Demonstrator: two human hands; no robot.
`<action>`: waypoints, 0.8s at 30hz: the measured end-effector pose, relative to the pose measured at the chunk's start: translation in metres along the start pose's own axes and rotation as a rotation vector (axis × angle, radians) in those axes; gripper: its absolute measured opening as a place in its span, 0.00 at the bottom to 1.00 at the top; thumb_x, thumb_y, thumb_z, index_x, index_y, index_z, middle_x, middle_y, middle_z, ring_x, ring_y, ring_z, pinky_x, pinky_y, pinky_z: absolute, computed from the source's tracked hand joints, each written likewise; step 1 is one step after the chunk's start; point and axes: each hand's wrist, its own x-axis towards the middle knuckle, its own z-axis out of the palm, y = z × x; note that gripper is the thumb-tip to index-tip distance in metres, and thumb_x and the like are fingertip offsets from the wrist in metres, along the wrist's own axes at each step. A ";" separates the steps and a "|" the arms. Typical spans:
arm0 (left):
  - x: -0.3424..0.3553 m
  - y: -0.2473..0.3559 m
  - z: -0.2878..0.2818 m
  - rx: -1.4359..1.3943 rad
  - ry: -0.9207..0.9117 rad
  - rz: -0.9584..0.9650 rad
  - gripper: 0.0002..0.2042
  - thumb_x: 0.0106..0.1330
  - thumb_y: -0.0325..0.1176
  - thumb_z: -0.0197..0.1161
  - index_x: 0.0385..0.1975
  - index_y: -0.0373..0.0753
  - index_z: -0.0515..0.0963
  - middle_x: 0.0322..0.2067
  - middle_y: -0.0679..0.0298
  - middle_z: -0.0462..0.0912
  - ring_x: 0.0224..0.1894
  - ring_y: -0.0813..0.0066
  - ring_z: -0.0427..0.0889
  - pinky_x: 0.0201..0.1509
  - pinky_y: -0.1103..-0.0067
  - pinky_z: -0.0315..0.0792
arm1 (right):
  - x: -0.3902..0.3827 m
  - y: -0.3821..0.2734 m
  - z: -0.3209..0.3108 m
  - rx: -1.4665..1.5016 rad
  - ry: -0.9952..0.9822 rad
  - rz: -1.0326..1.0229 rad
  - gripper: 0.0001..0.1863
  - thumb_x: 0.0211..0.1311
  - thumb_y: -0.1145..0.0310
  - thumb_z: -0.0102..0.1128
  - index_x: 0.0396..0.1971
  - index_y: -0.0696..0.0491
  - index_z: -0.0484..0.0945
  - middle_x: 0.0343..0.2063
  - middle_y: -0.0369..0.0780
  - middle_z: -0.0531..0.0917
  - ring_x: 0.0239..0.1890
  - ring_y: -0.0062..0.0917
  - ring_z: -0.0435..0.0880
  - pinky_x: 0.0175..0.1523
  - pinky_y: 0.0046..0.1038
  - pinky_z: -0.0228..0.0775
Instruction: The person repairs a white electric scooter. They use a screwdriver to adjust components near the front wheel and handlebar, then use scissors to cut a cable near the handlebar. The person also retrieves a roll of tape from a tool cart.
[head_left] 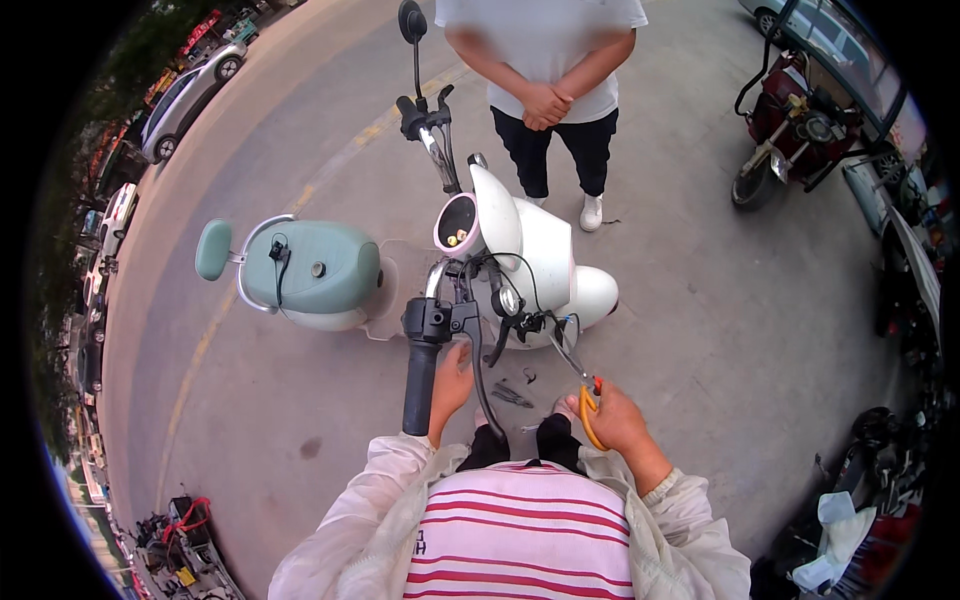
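A white scooter (540,250) with a pale green seat (312,265) is stood on grey pavement (720,330). Its black handlebar grip (420,385) is steadied by the left hand (452,382), fingers curled against it. Orange-handled cutters (588,400) are gripped in the right hand (615,420), fingers closed round the handles, tips set at the wiring under the handlebar. Cut scraps (512,395) are scattered on the pavement between the hands. A bystander (545,90) is stood beyond the scooter; parked vehicles (800,125) are ranged along the edges.
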 end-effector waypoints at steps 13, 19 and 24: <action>0.041 0.062 0.083 0.382 0.226 0.252 0.31 0.44 0.36 0.68 0.52 0.38 0.67 0.55 0.44 0.55 0.56 0.46 0.57 0.59 0.67 0.57 | 0.054 -0.017 -0.072 -0.167 -0.209 -0.012 0.37 0.48 0.38 0.56 0.40 0.61 0.71 0.33 0.51 0.79 0.38 0.43 0.79 0.42 0.35 0.69; -0.001 0.081 0.070 -0.074 0.106 0.108 0.27 0.50 0.32 0.63 0.52 0.38 0.67 0.45 0.52 0.72 0.46 0.60 0.72 0.52 0.74 0.66 | 0.068 -0.032 -0.100 -0.148 -0.339 -0.066 0.36 0.49 0.36 0.54 0.36 0.60 0.73 0.31 0.51 0.79 0.36 0.40 0.78 0.42 0.33 0.68; -0.011 0.105 0.050 -0.580 -0.077 -0.051 0.23 0.57 0.27 0.54 0.55 0.34 0.65 0.40 0.65 0.73 0.39 0.82 0.71 0.45 0.85 0.65 | 0.088 -0.030 -0.117 -0.112 -0.562 -0.261 0.37 0.52 0.33 0.46 0.34 0.58 0.73 0.23 0.43 0.75 0.27 0.30 0.76 0.33 0.28 0.68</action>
